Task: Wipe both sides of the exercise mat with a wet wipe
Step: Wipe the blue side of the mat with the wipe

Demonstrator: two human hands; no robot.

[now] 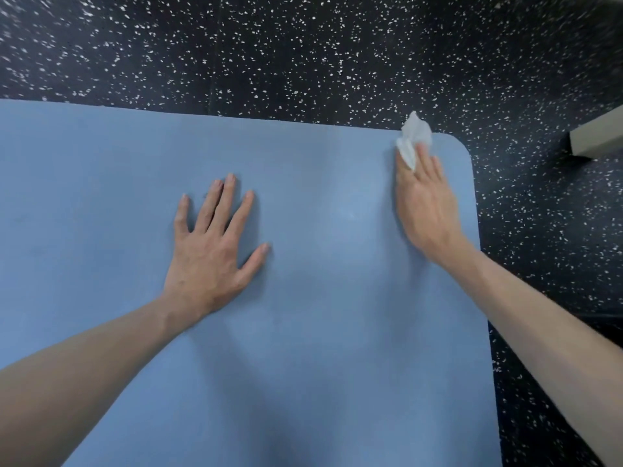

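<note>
Nearest the camera, two bare forearms reach forward over one blue exercise mat (303,332), which lies flat on a black rubber floor (303,55) flecked with white; the mat fills most of the view, and its one visible rounded corner is at the far right. There are two hands on the mat. The left hand (212,244) lies palm down near the mat's middle, its fingers (220,200) straight and spread, released and holding nothing, pressing flat on the blue surface. Farther out, close to the mat's rounded far corner, the right hand (426,203) rests on the mat with its fingers (423,160) extended and held together, laid over a single crumpled white wet wipe (413,138); the fingers press the wipe against the mat rather than curling round it, and part of the wipe sticks out beyond the fingertips, reaching the mat's far edge. This hand is slightly blurred. Beyond the mat the speckled floor runs on to the top of the view, and to the right of the mat's corner, apart from it, sits the end of one pale beige box-like object (596,136), cut off by the frame.
</note>
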